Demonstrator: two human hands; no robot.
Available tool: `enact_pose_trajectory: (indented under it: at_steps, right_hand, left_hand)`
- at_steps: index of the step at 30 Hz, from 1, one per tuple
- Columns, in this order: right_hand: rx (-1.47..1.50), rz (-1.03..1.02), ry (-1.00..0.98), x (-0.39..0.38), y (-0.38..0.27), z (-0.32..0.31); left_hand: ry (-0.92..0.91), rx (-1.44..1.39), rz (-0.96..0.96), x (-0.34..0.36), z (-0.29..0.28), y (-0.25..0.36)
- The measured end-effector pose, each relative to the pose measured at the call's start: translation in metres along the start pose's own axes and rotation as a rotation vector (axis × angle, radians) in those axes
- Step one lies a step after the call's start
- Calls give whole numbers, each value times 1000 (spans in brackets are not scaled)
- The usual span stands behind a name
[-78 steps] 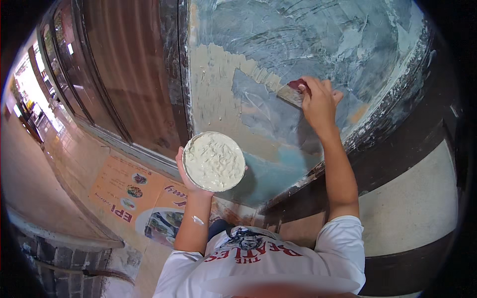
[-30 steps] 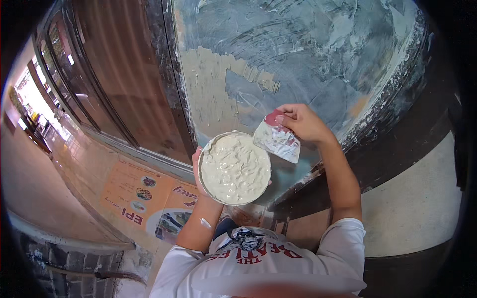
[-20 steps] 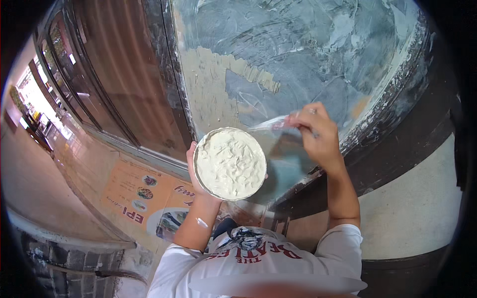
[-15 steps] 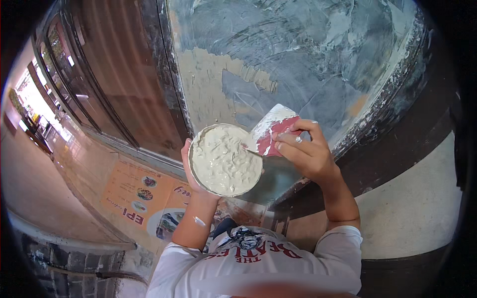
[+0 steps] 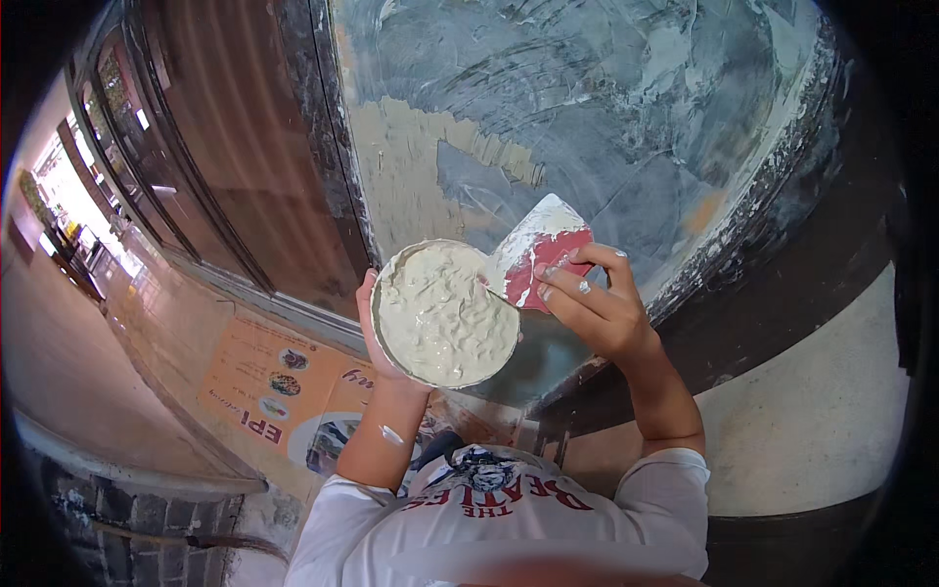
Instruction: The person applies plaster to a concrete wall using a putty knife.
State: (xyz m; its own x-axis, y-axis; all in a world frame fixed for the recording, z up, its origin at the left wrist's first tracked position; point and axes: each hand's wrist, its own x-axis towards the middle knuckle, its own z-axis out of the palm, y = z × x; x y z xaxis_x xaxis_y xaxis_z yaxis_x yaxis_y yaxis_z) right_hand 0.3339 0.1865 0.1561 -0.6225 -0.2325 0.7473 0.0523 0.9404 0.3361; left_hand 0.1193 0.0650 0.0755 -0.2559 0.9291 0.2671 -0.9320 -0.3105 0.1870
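My left hand (image 5: 380, 338) holds a round tub (image 5: 379, 342) from its left side and underneath, its thumb along the rim. Thick off-white putty (image 5: 445, 313) with a rough, stirred surface fills the tub. Between the thumb and fingers of my right hand (image 5: 602, 303) is a flat red putty spreader (image 5: 554, 256), its far edge coated in white putty. The spreader's near left edge meets the tub's right rim. Dabs of putty stick to my right fingers and left forearm. Beyond both hands is a wall (image 5: 587, 108) with grey-blue patches and a beige putty area (image 5: 401, 147).
A brown panel with a dark frame (image 5: 245, 137) stands on the left. Below it, an orange printed banner (image 5: 249, 367) lies on the floor. A dark band (image 5: 782, 284) borders the wall at right. Dark grey blocks (image 5: 156, 514) sit at lower left.
The spreader has tilted slightly upward and moved a little at the tub's rim, with my right hand shifting slightly left and down. The tub stays nearly in place.
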Motion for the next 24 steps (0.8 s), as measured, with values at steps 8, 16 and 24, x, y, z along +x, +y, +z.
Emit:
enact_pose_trajectory:
  at_steps: [8, 16, 24]
  right_hand:
    - [-2, 13, 40, -6, -2, 3]
    - [-4, 138, 118, -9, 0, 0]
    - [-27, 661, 328, -19, 67, 32]
  left_hand:
    - [85, -4, -7, 2, -5, -3]
    - [86, 44, -77, -2, 0, -9]
    - [62, -5, -59, -3, -18, -5]
